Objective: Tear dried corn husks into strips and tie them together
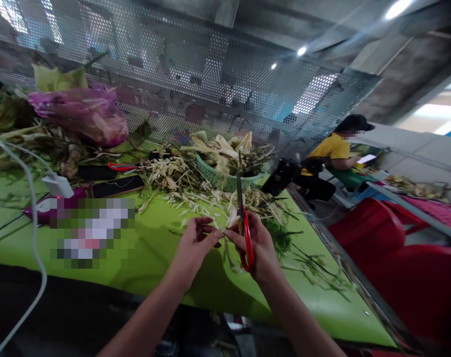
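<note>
My left hand (196, 237) is closed in a pinch on a pale, thin plant strip (232, 217) above the green table. My right hand (263, 244) meets it fingertip to fingertip at the same strip and also holds scissors (246, 240) with red handles. Their dark blades point up and away from me. Just beyond my hands, pale plant trimmings (173, 173) lie heaped in front of a green basket (230, 183) full of dry husk-like leaves. Green thin stalks (283, 239) lie close to my right hand.
The green tabletop (143, 270) carries a phone (117, 186), red-handled scissors (123, 167), a white charger (57, 185) with a cable and a pink plastic bag (82, 116). A perforated metal screen (165, 64) stands behind. Red chairs (415, 282) and a person in yellow (331, 148) are to the right.
</note>
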`<state>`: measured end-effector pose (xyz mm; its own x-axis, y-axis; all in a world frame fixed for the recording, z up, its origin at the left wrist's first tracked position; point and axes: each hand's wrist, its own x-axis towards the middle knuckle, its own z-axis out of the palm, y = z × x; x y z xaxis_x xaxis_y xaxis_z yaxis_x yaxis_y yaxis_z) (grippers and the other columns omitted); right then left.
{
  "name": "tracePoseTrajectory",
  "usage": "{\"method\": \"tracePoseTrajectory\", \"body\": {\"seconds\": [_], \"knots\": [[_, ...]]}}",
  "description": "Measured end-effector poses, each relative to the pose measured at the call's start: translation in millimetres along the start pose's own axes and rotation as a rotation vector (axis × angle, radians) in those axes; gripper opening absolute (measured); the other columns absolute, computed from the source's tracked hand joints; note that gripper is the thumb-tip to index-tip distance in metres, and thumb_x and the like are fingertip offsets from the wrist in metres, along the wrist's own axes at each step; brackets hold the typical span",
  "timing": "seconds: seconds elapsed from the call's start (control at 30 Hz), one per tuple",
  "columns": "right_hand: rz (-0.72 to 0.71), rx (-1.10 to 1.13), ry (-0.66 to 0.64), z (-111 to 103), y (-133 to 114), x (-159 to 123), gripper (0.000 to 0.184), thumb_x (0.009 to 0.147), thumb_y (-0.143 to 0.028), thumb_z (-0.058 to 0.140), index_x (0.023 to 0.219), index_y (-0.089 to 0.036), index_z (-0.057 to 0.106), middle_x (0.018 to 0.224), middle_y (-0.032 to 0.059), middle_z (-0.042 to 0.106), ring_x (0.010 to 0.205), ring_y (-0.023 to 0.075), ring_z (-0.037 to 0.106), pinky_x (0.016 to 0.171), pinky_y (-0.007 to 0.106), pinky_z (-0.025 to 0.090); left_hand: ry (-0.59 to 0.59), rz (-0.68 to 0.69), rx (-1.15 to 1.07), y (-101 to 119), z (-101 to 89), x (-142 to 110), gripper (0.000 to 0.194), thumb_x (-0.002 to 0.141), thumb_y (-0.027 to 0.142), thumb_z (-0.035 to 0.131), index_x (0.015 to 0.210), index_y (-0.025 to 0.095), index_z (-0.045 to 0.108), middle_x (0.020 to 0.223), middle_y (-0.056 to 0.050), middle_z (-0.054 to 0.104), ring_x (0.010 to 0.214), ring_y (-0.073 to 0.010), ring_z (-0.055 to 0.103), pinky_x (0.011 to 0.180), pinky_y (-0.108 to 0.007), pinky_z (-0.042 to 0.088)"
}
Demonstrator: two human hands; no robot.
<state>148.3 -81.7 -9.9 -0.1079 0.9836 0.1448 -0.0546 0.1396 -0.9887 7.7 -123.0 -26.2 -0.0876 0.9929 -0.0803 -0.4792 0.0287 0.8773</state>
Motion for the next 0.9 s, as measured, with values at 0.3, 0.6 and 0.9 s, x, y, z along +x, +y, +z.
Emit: {"method": "tracePoseTrajectory", "body": {"seconds": [0.3,0.6,0.9], "knots": [[0.014,0.050,-0.043,0.2,-1.6,-1.7,0.049,0.060,-0.025,0.081,0.102,-0.024,0.055,0.080,-0.0022,0.061,0.072,0.0142,0.058,0.068,0.026,0.049,-0.040,-0.021,0.034,-6.5,4.6,6.7,0.033,0.073,0.036,0.068,0.099,0.017,0.061,0.079,-0.001,0.059,0.065,-0.0093,0.052,0.061,-0.021,0.041],[0.044,0.003,-0.001,-4.8,-8.9,7.4,0.050,0.058,-0.020,0.078,0.104,-0.023,0.058,0.085,0.0002,0.062,0.074,0.0149,0.058,0.060,0.023,0.045,-0.052,0.068,0.314,-7.9,-1.5,13.0,0.014,0.079,0.026,0.054,0.082,0.017,0.063,0.070,0.001,0.053,0.066,-0.0106,0.043,0.059,-0.021,0.032],[0.082,0.078,-0.006,5.1,-10.2,5.1,0.047,0.057,-0.014,0.071,0.102,-0.023,0.059,0.077,-0.0027,0.060,0.055,0.0092,0.048,0.047,0.020,0.036,-0.076,0.102,0.362,-8.2,-4.0,7.9,0.012,0.078,0.026,0.054,0.082,0.017,0.061,0.071,0.001,0.054,0.066,-0.0118,0.046,0.060,-0.022,0.034]]}}
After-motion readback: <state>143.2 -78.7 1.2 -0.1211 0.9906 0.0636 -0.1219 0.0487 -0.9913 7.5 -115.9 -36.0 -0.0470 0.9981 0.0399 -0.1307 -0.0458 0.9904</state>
